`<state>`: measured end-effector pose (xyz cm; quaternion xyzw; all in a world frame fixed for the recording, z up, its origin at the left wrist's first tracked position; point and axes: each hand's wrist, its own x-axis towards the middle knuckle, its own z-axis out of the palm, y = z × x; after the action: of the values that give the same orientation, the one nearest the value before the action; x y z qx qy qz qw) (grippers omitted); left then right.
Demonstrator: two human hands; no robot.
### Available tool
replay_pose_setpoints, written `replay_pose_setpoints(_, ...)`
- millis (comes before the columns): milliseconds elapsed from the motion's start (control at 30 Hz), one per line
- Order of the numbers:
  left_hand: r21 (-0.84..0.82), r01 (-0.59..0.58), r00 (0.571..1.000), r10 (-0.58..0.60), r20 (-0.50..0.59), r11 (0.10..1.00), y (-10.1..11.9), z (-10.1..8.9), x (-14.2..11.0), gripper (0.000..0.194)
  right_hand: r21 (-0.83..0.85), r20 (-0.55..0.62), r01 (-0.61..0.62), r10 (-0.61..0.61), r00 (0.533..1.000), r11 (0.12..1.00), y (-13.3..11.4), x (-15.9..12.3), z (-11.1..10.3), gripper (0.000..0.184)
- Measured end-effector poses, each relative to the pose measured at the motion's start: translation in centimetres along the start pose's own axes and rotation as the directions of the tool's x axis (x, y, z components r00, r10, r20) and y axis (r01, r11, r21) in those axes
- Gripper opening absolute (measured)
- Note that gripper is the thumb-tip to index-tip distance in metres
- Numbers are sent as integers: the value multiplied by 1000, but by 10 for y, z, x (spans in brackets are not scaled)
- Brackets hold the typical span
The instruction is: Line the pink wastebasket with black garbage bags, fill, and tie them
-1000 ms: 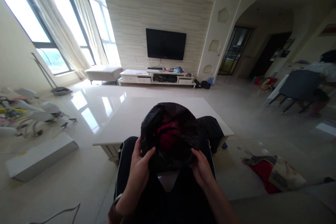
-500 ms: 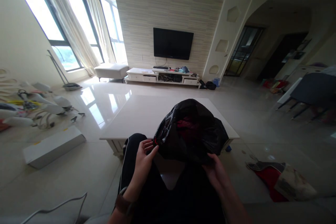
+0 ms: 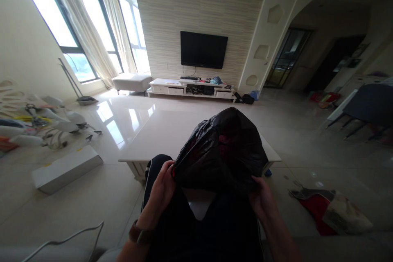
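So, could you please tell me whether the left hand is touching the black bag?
Touching: in the head view, the left hand grips the black bag at its left corner.

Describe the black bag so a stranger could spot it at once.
Start at the low white table in the middle of the view. By its near side, the left grip and right grip hold something between them. That is the black bag: bulky, crinkled and shiny, with dark red showing, unlike the red-and-beige bundle lying on the floor to the right.
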<state>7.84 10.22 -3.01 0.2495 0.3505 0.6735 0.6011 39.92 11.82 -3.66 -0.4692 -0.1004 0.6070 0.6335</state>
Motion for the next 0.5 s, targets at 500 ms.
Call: replay_pose_setpoints(500, 71, 58, 998, -60, 28, 996, 9, -7, 0, 30, -86, 56, 135, -131, 990, 987, -15, 9, -20, 28)
